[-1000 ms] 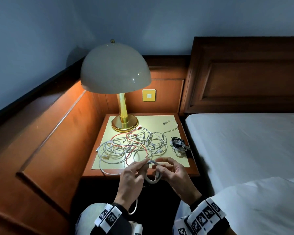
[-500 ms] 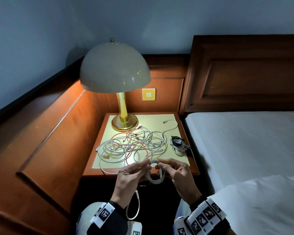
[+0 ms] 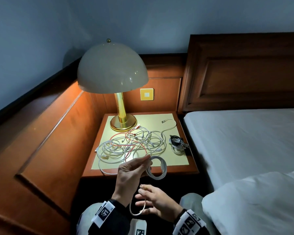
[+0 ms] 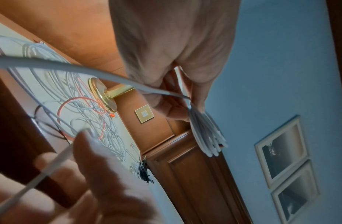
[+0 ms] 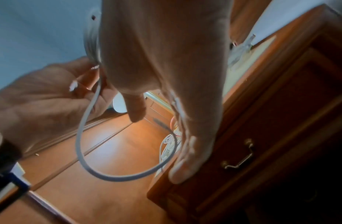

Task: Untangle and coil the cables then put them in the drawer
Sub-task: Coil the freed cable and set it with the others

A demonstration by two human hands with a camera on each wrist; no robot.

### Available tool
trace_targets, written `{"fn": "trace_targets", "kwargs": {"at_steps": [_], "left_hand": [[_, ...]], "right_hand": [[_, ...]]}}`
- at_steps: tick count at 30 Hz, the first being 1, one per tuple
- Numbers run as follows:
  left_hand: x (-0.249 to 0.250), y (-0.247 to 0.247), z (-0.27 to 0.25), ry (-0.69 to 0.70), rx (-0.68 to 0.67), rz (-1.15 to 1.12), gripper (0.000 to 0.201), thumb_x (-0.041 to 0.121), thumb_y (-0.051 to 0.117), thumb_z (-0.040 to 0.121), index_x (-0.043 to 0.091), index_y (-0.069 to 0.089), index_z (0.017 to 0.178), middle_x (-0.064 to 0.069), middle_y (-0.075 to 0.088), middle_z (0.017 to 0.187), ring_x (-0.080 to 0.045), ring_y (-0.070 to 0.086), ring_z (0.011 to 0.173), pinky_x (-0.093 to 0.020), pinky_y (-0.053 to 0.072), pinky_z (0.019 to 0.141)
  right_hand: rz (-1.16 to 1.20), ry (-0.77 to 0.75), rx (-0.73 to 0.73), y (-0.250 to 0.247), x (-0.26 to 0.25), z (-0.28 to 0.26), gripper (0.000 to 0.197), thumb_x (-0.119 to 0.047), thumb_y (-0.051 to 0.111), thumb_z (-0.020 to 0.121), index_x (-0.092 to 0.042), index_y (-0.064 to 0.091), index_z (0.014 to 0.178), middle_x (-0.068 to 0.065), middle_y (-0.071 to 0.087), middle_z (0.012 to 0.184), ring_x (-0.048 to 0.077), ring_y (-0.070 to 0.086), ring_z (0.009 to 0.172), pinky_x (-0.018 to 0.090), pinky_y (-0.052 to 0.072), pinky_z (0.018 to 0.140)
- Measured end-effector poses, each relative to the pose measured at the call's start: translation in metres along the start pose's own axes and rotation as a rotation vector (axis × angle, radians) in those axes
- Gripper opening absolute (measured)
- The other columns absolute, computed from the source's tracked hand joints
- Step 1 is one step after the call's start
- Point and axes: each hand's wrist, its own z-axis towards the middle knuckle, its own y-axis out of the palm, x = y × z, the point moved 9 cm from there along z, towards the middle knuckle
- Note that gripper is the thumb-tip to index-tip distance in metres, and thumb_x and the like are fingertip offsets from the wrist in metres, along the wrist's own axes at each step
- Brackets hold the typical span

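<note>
The left hand (image 3: pixel 132 172) is raised above the near edge of the counter (image 3: pixel 143 172) and pinches a white coiled cable (image 3: pixel 157 168) between thumb and fingertips; the coil hangs at the right of this hand. From the coil a loose tail (image 3: pixel 137 212) goes down in a loop to the right hand (image 3: pixel 154 200), which is lower and nearer. The right hand holds the end of this tail between thumb and forefinger, and its other fingers are spread and relaxed.

On the counter a tangled pile of cables (image 3: pixel 132 143), white with one red, lies on a pale yellow mat (image 3: pixel 159 119), near the brass base of a lamp (image 3: pixel 123 122). At the right edge of the mat is a small bundle of black and white cables (image 3: pixel 176 143), apart from the pile.

In the right wrist view the drawer (image 5: pixel 271 136) under the counter is closed, with its metal handle (image 5: pixel 239 157) on the front; what is inside cannot be seen. A bed (image 3: pixel 244 141) with white sheet stands at the right.
</note>
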Motion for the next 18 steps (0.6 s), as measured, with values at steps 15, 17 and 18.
{"fn": "trace_targets", "kwargs": {"at_steps": [15, 17, 18], "left_hand": [[0.007, -0.024, -0.009, 0.029, 0.026, 0.088, 0.034, 0.007, 0.077, 0.073, -0.001, 0.076, 0.105, -0.019, 0.076, 0.101, -0.034, 0.072, 0.099, -0.042, 0.059, 0.093], [0.007, -0.022, -0.009, 0.039, 0.014, 0.101, 0.032, 0.008, 0.076, 0.073, 0.0, 0.077, 0.104, -0.019, 0.076, 0.1, -0.034, 0.073, 0.096, -0.039, 0.06, 0.089], [0.007, -0.021, -0.01, 0.044, 0.01, 0.108, 0.03, 0.009, 0.076, 0.073, 0.002, 0.078, 0.102, -0.02, 0.076, 0.098, -0.033, 0.074, 0.094, -0.037, 0.061, 0.086]], "right_hand": [[0.425, -0.396, 0.015, -0.015, -0.098, -0.05, 0.026, -0.025, 0.053, 0.09, -0.013, 0.07, 0.075, 0.002, 0.059, 0.077, 0.012, 0.045, 0.067, 0.031, 0.031, 0.066], [0.373, -0.464, 0.035, -0.015, -0.103, -0.055, 0.021, -0.027, 0.062, 0.087, -0.011, 0.074, 0.094, 0.001, 0.06, 0.078, 0.012, 0.048, 0.07, 0.03, 0.033, 0.067], [0.382, -0.493, 0.036, -0.016, -0.103, -0.056, 0.031, -0.026, 0.067, 0.083, -0.009, 0.07, 0.109, 0.003, 0.06, 0.08, 0.013, 0.051, 0.073, 0.029, 0.035, 0.068]]}}
